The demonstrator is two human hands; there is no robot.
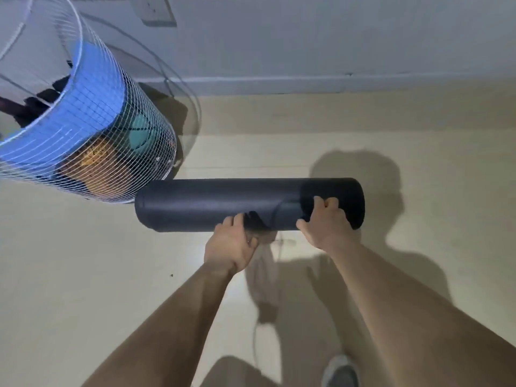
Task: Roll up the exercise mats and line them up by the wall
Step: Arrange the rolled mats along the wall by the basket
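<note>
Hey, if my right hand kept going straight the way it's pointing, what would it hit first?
The right hand grips the rolled mat; past it the way looks free until the wall, probably. The wire basket sits off left.

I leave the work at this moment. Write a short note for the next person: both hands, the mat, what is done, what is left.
Left hand and right hand both grip the black mat, held level in front of the wall, its left end beside the wire basket.
Done: this mat is rolled.
Left: set it down by the wall.
</note>
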